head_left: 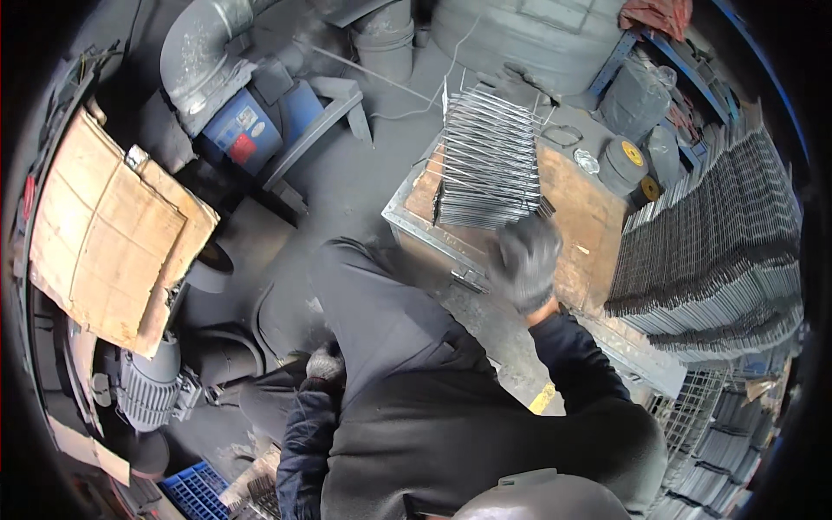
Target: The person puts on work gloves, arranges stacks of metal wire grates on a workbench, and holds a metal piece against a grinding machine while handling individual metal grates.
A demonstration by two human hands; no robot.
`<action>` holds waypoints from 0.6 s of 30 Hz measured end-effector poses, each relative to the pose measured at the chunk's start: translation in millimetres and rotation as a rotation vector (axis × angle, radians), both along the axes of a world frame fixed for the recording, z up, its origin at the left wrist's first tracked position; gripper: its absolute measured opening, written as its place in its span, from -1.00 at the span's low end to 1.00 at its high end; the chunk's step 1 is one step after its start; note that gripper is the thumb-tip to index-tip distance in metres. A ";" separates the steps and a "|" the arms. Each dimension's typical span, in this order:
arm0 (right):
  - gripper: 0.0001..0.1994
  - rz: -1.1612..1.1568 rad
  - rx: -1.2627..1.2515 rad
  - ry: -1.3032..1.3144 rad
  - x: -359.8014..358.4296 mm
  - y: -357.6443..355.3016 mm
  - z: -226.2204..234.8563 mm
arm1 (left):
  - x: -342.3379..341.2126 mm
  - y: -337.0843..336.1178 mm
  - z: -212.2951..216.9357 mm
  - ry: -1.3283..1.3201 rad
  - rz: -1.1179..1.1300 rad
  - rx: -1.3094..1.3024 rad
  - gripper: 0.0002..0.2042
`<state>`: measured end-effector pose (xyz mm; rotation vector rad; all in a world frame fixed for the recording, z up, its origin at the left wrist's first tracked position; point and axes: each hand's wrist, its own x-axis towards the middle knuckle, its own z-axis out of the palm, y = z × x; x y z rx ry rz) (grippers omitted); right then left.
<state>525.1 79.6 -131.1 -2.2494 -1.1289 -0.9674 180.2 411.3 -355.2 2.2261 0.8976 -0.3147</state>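
Note:
My right hand (524,263), in a grey work glove, is at the near end of a pile of thin metal wire racks (490,160). Motion smears its fingers, so whether they grip a rack is unclear. The pile lies on a wooden-topped workbench (572,208) with a metal edge, its upper racks slightly askew. Low beside my left thigh is my left hand (326,364), also gloved. Its fingers are mostly hidden, and I cannot see anything held in it.
A tall stack of wire racks (711,251) stands at the bench's right side. Grinding discs (622,165) sit near its far edge. On the left are cardboard sheets (113,234), an electric motor (149,390) and a blue machine (243,130) with a duct. A blue plastic crate (195,491) lies lower left.

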 end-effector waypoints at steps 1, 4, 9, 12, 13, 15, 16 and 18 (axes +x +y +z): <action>-0.45 -0.139 0.016 -0.041 4.6 17.7 24.3 | -7.4 6.2 -14.4 -0.078 0.012 0.016 -0.63; -0.44 -0.207 -0.124 0.028 32.2 39.6 39.5 | -19.0 13.7 -54.5 -0.089 0.169 -0.079 -0.64; -0.61 -0.383 -0.537 0.260 58.8 19.8 26.4 | -13.3 8.5 -35.7 0.020 0.000 -0.060 -0.63; -0.70 -0.364 -0.660 0.192 62.1 15.0 41.8 | -10.8 7.4 -25.4 0.016 0.044 -0.137 -0.58; -0.72 -0.365 -0.693 0.188 62.8 14.6 52.7 | -6.1 5.2 -14.3 0.012 0.053 -0.145 -0.58; -0.74 -0.396 -0.751 0.179 67.9 13.9 71.2 | 2.0 -0.9 9.9 0.092 0.129 -0.159 -0.53; -0.74 -0.386 -0.747 0.165 67.5 11.1 83.1 | 3.8 -1.0 17.4 0.081 0.142 -0.158 -0.53; -0.71 -0.489 -0.680 0.102 67.9 4.1 98.7 | 6.9 0.0 24.6 0.093 0.114 -0.172 -0.46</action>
